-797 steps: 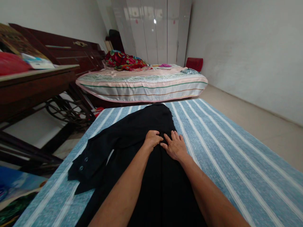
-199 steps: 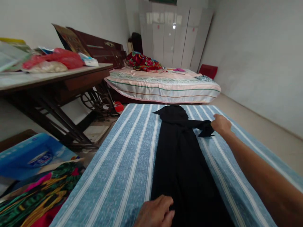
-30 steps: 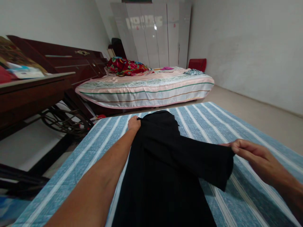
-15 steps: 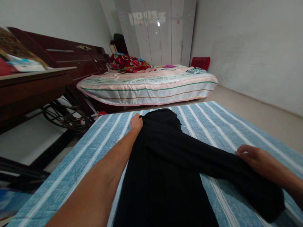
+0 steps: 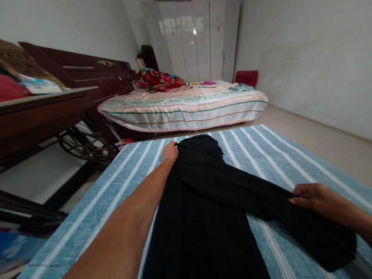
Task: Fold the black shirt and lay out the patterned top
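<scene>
Fingers (image 5: 304, 189) closed on black garment (image 5: 209, 209)

The head camera looks forward and down, close above the black long-sleeved garment (image 5: 203, 228); the bed (image 5: 180, 110) lies beyond. The wardrobe (image 5: 188, 46) stands farthest.

The black garment's (image 5: 206, 228) lower part runs out of sight at the near end, and the fold hides the left hand's (image 5: 170, 152) fingertips. I can't make out how many of the right hand's (image 5: 315, 199) fingers pinch the sleeve (image 5: 270, 199). Leftward, the red bundle (image 5: 10, 88) is cut off, the packet's (image 5: 42, 84) print is blurred, and the blue box (image 5: 20, 246) shows only partly.
</scene>
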Action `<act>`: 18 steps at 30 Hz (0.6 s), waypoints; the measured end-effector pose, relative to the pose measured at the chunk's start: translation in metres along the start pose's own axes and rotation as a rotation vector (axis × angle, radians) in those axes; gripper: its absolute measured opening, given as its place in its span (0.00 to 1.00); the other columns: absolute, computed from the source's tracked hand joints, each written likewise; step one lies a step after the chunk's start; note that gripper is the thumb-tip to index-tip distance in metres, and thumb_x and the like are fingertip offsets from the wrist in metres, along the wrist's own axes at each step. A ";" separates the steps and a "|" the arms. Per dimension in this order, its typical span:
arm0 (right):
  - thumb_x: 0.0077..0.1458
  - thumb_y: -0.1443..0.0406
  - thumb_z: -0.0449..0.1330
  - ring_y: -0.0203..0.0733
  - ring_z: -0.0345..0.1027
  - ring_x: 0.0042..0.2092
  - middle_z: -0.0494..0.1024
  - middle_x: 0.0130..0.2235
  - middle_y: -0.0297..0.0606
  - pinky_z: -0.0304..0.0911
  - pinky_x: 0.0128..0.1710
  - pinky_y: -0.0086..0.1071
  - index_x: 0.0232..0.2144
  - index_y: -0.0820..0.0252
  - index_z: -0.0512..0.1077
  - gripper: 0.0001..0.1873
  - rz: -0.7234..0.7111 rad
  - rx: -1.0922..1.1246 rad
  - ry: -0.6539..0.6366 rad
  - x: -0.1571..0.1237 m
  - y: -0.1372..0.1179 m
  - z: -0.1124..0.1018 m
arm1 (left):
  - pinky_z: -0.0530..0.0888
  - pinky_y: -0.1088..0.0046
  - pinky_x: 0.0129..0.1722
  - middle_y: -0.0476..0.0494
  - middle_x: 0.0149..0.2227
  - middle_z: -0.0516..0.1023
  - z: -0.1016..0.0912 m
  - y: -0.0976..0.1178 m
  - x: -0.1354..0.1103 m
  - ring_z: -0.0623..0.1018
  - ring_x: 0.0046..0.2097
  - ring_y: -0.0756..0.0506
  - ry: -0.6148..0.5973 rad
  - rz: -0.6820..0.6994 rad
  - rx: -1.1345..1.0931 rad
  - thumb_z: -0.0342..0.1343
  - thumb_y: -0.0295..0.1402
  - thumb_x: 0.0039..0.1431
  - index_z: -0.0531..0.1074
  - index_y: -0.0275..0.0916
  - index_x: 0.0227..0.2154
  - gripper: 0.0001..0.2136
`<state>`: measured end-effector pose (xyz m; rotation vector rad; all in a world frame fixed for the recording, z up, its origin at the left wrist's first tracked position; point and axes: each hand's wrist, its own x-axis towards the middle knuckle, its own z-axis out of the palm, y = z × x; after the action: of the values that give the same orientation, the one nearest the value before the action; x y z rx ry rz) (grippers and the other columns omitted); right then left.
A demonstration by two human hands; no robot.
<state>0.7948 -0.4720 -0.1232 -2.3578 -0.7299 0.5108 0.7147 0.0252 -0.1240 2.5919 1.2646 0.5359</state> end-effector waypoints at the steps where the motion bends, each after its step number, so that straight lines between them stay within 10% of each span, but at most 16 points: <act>1: 0.45 0.50 0.60 0.38 0.64 0.21 0.72 0.19 0.32 0.59 0.21 0.30 0.20 0.57 0.70 0.17 0.027 0.046 -0.057 0.000 0.000 0.000 | 0.69 0.63 0.41 0.35 0.43 0.77 -0.001 0.001 -0.001 0.75 0.47 0.35 -0.004 -0.001 -0.003 0.49 0.33 0.59 0.70 0.42 0.43 0.11; 13: 0.42 0.42 0.57 0.45 0.71 0.30 0.78 0.28 0.38 0.64 0.29 0.34 0.29 0.58 0.73 0.26 0.079 -0.007 -0.169 0.008 0.009 -0.003 | 0.71 0.61 0.45 0.37 0.47 0.72 -0.013 -0.004 0.006 0.73 0.47 0.42 -0.067 -0.158 -0.218 0.54 0.40 0.58 0.66 0.34 0.48 0.18; 18: 0.41 0.42 0.56 0.48 0.72 0.31 0.78 0.28 0.38 0.64 0.32 0.36 0.29 0.57 0.74 0.26 0.016 -0.115 -0.112 0.013 0.018 -0.001 | 0.75 0.64 0.39 0.41 0.45 0.72 -0.035 -0.016 -0.031 0.75 0.41 0.46 -0.137 -0.218 -0.338 0.52 0.38 0.60 0.66 0.36 0.48 0.16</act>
<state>0.8122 -0.4758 -0.1365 -2.4584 -0.8112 0.6270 0.6713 0.0118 -0.1045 2.1457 1.2671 0.4743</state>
